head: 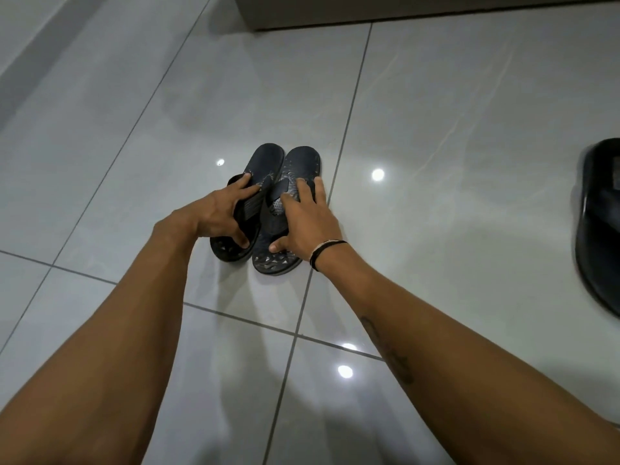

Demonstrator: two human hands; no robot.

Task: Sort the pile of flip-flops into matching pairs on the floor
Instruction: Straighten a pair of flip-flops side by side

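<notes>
Two dark flip-flops lie side by side on the grey tiled floor, toes pointing away from me. My left hand grips the left flip-flop around its strap and heel. My right hand rests on the right flip-flop, fingers spread over its strap and thumb at its inner edge. The two soles touch along their inner sides. The patterned heel of the right one shows below my palm.
Another black sandal lies at the right edge of view, partly cut off. A pale cabinet base or wall runs along the top. Glossy floor tiles reflect ceiling lights.
</notes>
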